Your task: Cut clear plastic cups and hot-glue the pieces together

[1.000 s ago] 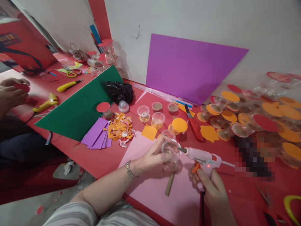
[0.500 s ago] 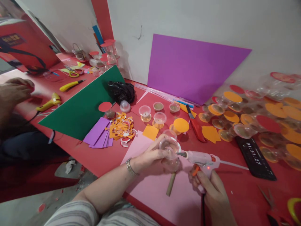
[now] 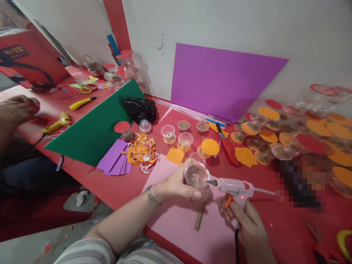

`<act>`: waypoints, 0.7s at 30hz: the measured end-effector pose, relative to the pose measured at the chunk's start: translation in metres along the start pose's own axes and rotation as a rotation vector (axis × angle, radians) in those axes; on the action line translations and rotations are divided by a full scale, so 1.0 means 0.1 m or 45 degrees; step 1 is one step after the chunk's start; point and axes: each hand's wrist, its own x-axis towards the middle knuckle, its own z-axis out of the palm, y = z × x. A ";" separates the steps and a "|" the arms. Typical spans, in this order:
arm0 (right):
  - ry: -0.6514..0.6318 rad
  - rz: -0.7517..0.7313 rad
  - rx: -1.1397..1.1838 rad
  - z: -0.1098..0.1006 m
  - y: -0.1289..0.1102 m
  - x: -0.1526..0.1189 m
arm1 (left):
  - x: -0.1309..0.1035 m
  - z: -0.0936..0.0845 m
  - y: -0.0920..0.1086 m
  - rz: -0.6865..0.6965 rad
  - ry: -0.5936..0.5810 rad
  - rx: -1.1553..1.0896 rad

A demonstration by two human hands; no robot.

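Clear plastic cups (image 3: 195,175), joined together, are gripped in my left hand (image 3: 177,183) above the pink sheet (image 3: 170,223). My right hand (image 3: 243,216) is wrapped round the handle of a pink glue gun (image 3: 233,186), its fingers at the orange trigger. The gun's metal nozzle touches or nearly touches the side of the cups. A brown stick (image 3: 200,217) lies on the pink sheet below them. Just beyond my left hand are an orange paper square (image 3: 175,156) and small clear cups (image 3: 185,139), some on orange discs.
Orange scraps (image 3: 141,149) and purple cards (image 3: 112,159) lie left, by a green board (image 3: 96,124). A red cutter (image 3: 229,150), scissors (image 3: 316,234) and many cup pieces (image 3: 291,143) are right. Another person's hand (image 3: 20,106) is far left, near a yellow glue gun (image 3: 57,123).
My left hand has turned the cups, so the opening of one faces the camera more. The glue gun has stayed beside them in my right hand. The view has shifted slightly.
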 end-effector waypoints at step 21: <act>0.064 0.033 -0.003 -0.01 -0.01 0.01 | -0.02 0.01 -0.03 -0.155 -0.330 0.065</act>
